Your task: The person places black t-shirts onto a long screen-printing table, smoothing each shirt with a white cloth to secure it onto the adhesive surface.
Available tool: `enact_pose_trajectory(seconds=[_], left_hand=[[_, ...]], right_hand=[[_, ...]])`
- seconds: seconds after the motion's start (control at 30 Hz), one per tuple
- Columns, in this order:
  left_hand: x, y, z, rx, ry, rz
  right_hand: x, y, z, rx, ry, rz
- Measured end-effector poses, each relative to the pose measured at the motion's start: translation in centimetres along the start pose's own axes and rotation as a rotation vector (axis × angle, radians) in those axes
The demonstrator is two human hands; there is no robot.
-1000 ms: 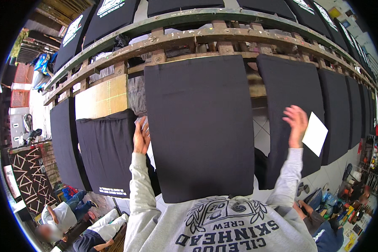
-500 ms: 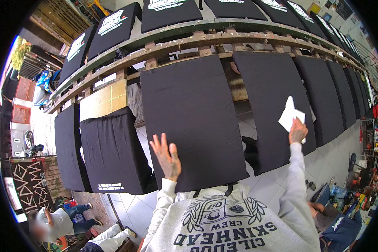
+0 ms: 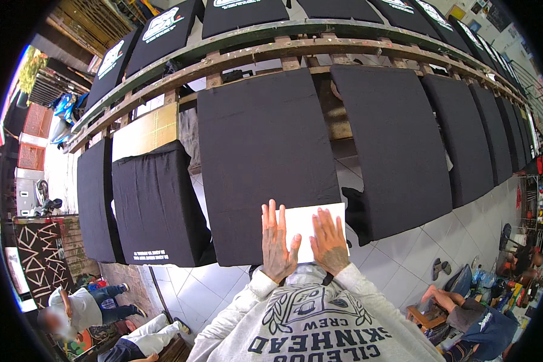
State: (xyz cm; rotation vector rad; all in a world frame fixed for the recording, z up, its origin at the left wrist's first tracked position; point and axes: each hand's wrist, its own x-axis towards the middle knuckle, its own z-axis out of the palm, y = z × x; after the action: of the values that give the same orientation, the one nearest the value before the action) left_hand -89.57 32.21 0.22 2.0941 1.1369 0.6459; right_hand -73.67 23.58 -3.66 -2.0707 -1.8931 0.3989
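Left hand and right hand lie flat, fingers spread, pressing a white paper sheet onto the near edge of a black fabric-covered board. Similar black boards flank it along a wooden rack.

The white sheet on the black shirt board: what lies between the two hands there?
In the head view, only a bare strip of the white sheet shows between the left hand and the right hand, both flat on it over the black shirt board.
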Motion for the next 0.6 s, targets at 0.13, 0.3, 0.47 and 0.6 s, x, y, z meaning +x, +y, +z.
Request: enact_pose_trajectory(seconds=[0.13, 0.3, 0.47, 0.6], left_hand=[[-0.5, -0.3, 2.0, 0.066, -0.204, 0.115], [0.7, -1.1, 5.8, 0.081, -0.277, 0.169], [4.0, -3.1, 6.8, 0.135, -0.298, 0.163], [9.1, -4.7, 7.2, 0.138, -0.301, 0.158]], right_hand=[[0.6, 1.4, 1.6, -0.075, -0.063, -0.113], [2.8, 1.4, 2.6, -0.201, -0.187, -0.232], [6.7, 2.5, 2.6, -0.194, -0.237, -0.210], [10.8, 4.1, 2.7, -0.083, -0.220, -0.170]])
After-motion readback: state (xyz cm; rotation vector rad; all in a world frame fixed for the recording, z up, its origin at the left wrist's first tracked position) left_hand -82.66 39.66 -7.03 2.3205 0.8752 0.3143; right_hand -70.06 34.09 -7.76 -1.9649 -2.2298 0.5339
